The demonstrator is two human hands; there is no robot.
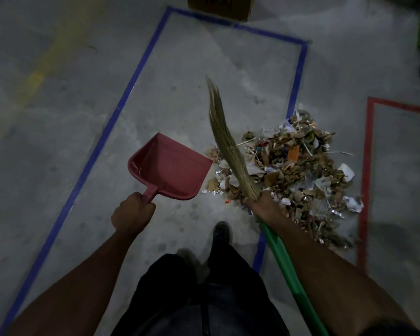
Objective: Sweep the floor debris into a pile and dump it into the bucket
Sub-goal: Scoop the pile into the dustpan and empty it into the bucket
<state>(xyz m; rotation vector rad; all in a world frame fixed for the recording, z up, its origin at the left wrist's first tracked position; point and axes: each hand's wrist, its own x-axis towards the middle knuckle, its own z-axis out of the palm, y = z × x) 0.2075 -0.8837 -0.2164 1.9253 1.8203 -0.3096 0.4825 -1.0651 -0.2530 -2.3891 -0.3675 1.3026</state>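
Left hand (134,210) grips a red dustpan (170,166) by its handle; right hand (261,202) grips a grass broom (224,139). The debris pile (291,170) lies just beside the pan's mouth. A hard sweep could scatter scraps past it.

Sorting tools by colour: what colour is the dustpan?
Red, or pinkish red; the dustpan shows clearly in the head view.

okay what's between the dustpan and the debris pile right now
In the head view, only the broom's bristles cross between dustpan and debris pile; the pile's scraps nearly reach the pan's lip.
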